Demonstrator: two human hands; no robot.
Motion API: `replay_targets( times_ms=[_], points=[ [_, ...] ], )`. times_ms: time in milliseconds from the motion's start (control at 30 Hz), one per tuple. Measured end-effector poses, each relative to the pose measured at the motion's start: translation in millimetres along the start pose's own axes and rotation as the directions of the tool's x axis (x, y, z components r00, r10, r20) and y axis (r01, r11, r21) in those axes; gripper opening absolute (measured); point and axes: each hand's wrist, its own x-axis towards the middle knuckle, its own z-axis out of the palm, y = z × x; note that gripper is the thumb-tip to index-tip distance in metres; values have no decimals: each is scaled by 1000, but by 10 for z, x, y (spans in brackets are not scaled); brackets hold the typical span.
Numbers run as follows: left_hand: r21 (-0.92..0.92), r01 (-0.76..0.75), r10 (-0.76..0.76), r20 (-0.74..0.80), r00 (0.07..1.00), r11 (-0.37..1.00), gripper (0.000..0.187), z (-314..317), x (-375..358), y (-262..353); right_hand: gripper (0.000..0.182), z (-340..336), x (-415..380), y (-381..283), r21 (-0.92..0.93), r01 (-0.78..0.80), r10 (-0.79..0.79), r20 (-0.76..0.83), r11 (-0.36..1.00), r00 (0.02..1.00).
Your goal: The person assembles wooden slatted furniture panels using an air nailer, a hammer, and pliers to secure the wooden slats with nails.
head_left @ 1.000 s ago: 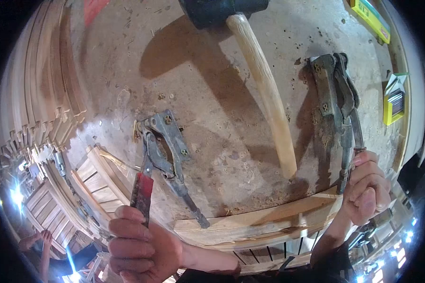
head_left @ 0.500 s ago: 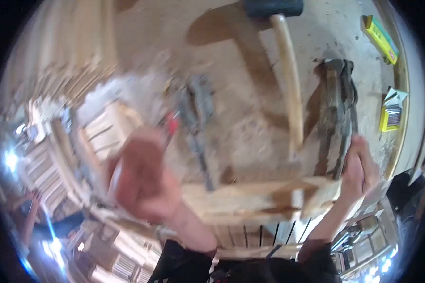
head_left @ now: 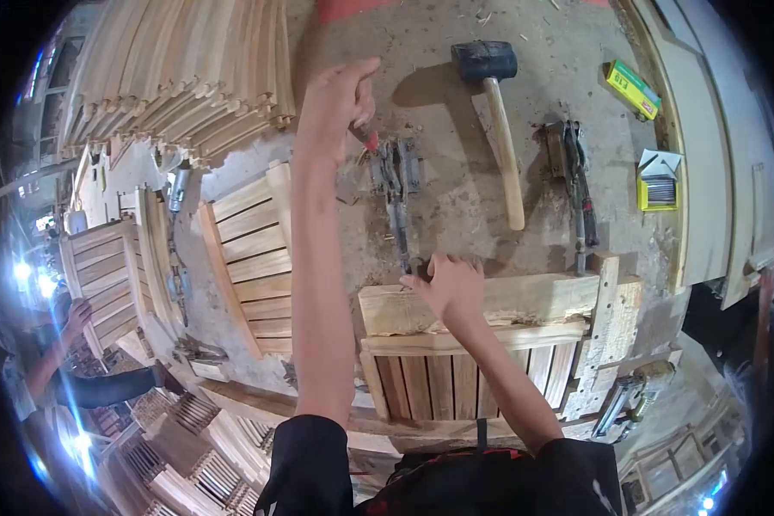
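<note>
My left hand (head_left: 340,107) reaches far forward, its fingers curled round a small red-tipped object (head_left: 371,142) that is mostly hidden. Just right of it stands a metal toggle clamp (head_left: 392,172) with its handle pointing back. At the end of that handle is my right hand (head_left: 454,291), thumb spread from the bent fingers and nothing visible between them. Under my right wrist lies a slatted wooden panel (head_left: 439,387), behind a pale wooden bar (head_left: 525,301). A black-headed mallet (head_left: 506,146) rests in the middle, with a second clamp (head_left: 573,172) to its right.
Stacked wooden slats (head_left: 181,69) fill the back left, near another slatted panel (head_left: 254,258). Yellow-green boxes (head_left: 634,89) lie at the right, one open (head_left: 659,191). Another person's hand (head_left: 77,316) shows at the far left.
My left hand has moved forward and right with the red-tipped object. My right hand has moved left from beside the right clamp to the left clamp's handle. The view has shifted.
</note>
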Motion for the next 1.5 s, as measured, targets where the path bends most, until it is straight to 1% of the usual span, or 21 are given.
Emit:
replay_targets(
  times_ms=[167,267,333,367,467,533,600,667,733,800,867,1000,1100,1133,1233,1267,1300,1333,1367,1400,1500],
  points=[
    [143,-34,42,-55,998,989,43,105,-580,-208,26,-481,-251,222,225,254,-234,-114,941,966],
    [306,-377,479,-424,768,874,38,90,-1087,-1109,18,-888,-505,357,340,262,-241,-105,903,965],
    [80,-699,635,-499,589,711,32,204,-1061,-1378,14,-1096,-638,533,341,180,-144,-128,922,981],
    [-174,-721,594,-456,663,671,31,289,-1046,-1212,13,-1191,-696,613,352,119,-68,-154,928,986],
    [-180,-752,661,-379,648,634,36,244,-1114,-1387,12,-1394,-910,902,435,1,154,-322,900,934],
    [389,-483,621,-499,605,784,37,316,-1332,-1688,10,-1593,-1142,1137,344,-109,265,-447,933,854],
    [500,-434,658,-492,569,749,34,355,-1386,-1704,9,-1723,-1452,1421,355,-275,441,-578,893,687],
    [202,-689,707,-361,608,696,28,332,-1407,-1631,10,-1956,-1726,1616,240,-344,415,-642,908,645],
    [509,-634,813,-343,470,582,23,343,-1305,-1807,4,-2027,-2099,2091,128,-492,444,-660,861,606],
    [509,-598,773,-257,581,619,20,214,-1453,-1664,34,-1936,-2614,2774,18,-617,449,-702,787,552],
    [222,-508,542,-127,831,832,20,142,-1636,-1237,50,-1755,-3100,3444,58,-674,504,-711,736,490],
    [318,-101,255,-492,832,943,26,-171,-2724,-885,62,-1499,-3456,3863,203,-546,554,-559,812,616],
    [582,282,-15,-420,908,763,24,-629,-3708,-831,57,-1299,-3481,4580,194,-587,578,-567,786,587],
    [722,297,23,-397,917,625,19,-956,-4008,-1149,69,-1628,-3431,4258,316,-647,719,-258,694,645],
    [890,55,242,-182,953,452,15,-1239,-4667,-1500,39,-1543,-3592,4513,333,-524,616,-319,784,720],
    [924,-11,318,-121,940,383,14,-1305,-4784,-1615,29,-1774,-3574,3891,623,-368,540,-106,690,835],
    [900,25,277,-160,947,436,15,-1337,-4902,-1735,25,-1841,-3609,3591,814,-349,546,47,465,837],
    [871,60,227,-193,955,488,16,-1353,-4986,-1843,22,-1872,-3666,3293,921,-341,511,204,188,835],
    [837,87,177,-214,961,539,17,-1363,-5017,-1959,17,-1826,-3650,2965,952,-292,496,212,89,842],
    [875,110,208,-231,950,471,20,-1347,-5028,-2048,15,-1768,-3598,2681,962,-252,502,167,106,849],
    [625,339,-18,-461,887,703,23,-1314,-4881,-1944,17,-1655,-3244,2163,894,-302,572,65,330,818]
  ],
)
